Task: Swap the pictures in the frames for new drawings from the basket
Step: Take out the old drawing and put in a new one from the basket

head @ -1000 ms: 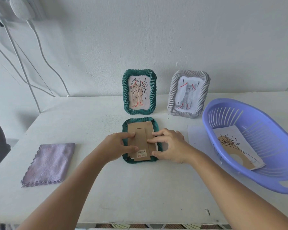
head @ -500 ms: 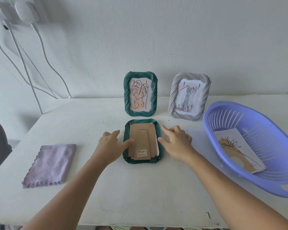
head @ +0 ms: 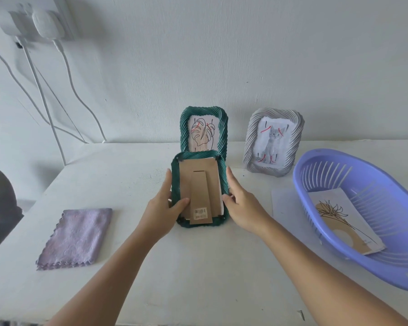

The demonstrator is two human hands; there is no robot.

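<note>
Both hands grip the green frame point(head: 199, 189) by its sides, back facing the camera — left hand point(head: 161, 204) thumb on the cardboard backing, right hand point(head: 242, 203) fingers along the edge. It is tilted up over the table point(head: 198, 267), in front of a second green frame point(head: 204, 131); the basket point(head: 363, 222) holding a drawing point(head: 339, 217) sits to the right.

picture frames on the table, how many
3: a green frame held back-up between both hands, a second green one standing behind it, and a grey frame standing to its right by the basket.

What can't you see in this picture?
- Head view: the picture inside the green frame held by both hands; only its cardboard back shows.
- The lower part of the leaf drawing, behind that frame.
- The barcode sticker print, too small.
- The basket, cut off at the right edge.
</note>
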